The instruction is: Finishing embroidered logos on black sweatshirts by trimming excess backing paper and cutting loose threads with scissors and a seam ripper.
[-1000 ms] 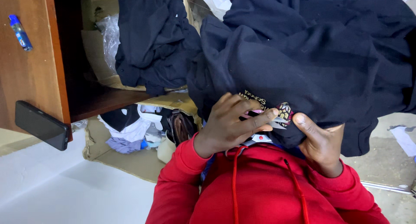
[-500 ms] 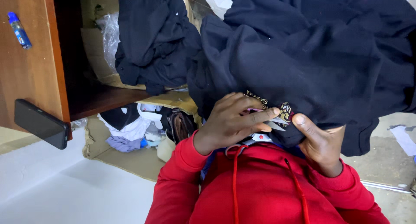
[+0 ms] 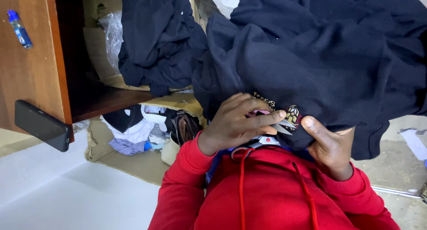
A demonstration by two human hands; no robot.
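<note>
Behind the hands stood one brown cupboard (image 3: 26,74). One big dark cloth (image 3: 320,65) hung over both hands. One left hand (image 3: 238,123) curled shut around one small pair of snips (image 3: 278,123). One right hand (image 3: 331,145) pinched the cloth's edge. One black phone (image 3: 42,125) leaned nearby.

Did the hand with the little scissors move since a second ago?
No. The left hand with the small scissors sits at the same spot by the patterned patch on the dark garment, just as far from the wooden cabinet.
</note>
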